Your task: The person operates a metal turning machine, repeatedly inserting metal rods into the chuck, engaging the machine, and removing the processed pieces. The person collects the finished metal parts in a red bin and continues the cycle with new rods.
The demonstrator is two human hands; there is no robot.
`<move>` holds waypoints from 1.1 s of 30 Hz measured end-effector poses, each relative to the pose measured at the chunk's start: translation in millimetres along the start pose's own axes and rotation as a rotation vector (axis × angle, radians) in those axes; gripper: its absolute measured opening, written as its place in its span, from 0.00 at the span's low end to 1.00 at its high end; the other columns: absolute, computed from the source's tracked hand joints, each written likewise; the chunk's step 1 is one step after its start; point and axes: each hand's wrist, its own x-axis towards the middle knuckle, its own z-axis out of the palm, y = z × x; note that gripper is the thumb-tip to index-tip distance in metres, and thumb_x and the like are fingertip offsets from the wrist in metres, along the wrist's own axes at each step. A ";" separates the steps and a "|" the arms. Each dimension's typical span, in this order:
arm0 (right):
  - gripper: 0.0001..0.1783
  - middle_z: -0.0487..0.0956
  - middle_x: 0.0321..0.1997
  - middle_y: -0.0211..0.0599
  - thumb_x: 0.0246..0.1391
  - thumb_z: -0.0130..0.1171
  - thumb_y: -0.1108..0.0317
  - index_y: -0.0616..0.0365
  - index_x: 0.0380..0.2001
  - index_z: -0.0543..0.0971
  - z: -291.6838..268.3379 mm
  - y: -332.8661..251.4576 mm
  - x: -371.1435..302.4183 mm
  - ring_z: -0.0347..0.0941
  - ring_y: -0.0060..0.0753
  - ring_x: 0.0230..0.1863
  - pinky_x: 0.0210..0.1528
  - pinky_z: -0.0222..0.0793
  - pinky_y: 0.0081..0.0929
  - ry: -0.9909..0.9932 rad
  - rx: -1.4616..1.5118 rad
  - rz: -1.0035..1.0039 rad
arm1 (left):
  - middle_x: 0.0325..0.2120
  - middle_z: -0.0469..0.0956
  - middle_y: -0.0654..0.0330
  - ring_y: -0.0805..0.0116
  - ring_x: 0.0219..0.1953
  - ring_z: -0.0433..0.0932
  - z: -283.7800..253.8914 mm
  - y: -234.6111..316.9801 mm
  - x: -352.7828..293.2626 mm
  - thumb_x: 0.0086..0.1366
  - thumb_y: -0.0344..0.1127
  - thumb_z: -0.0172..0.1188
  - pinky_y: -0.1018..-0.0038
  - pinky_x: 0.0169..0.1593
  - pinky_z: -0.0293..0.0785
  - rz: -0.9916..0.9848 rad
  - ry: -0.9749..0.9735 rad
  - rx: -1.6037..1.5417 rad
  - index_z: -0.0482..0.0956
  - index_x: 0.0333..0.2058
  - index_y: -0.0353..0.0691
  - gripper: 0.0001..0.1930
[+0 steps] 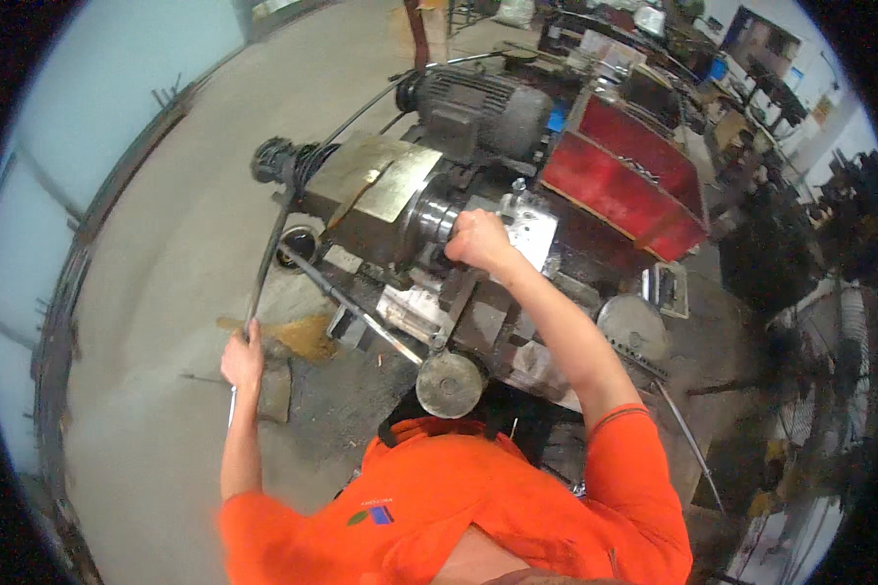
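Head view; left hand [242, 361] looks wrapped round the long metal lever [268, 255], which slopes up to the left end of the machine [380, 177]; right hand [478, 240] is curled up just beside the shiny spindle [433, 216], can't tell what it's pinching, if anything; if that spindle turns, bare fingers could get caught, imo.

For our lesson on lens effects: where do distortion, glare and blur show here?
Head view: black corners, and the wall's foot bows along the left rim; head view: glare brightens the metal cover; head view: clutter at right looks smeared, the right hand clearer.
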 end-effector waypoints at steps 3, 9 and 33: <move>0.13 0.76 0.21 0.51 0.22 0.54 0.62 0.61 0.14 0.78 -20.4 4.5 -8.6 0.74 0.50 0.28 0.34 0.71 0.37 0.062 -0.168 -0.033 | 0.32 0.76 0.44 0.46 0.37 0.74 -0.4 -7.1 2.1 0.56 0.63 0.44 0.58 0.40 0.68 -0.002 -0.049 0.007 0.75 0.39 0.37 0.31; 0.21 0.75 0.37 0.50 0.29 0.54 0.62 0.53 0.33 0.78 -134.7 80.9 -17.4 0.69 0.50 0.39 0.43 0.68 0.38 0.423 -0.325 -0.059 | 0.29 0.75 0.43 0.45 0.34 0.74 9.9 -19.7 14.3 0.53 0.53 0.54 0.57 0.38 0.69 0.061 0.045 0.042 0.74 0.34 0.34 0.24; 0.15 0.77 0.32 0.48 0.35 0.56 0.63 0.56 0.29 0.80 -17.8 210.2 -578.9 0.75 0.44 0.36 0.41 0.70 0.33 0.187 -0.170 1.432 | 0.21 0.76 0.56 0.71 0.23 0.71 99.6 178.5 -45.4 0.58 0.37 0.55 0.74 0.30 0.67 1.015 -0.581 -0.283 0.76 0.33 0.32 0.12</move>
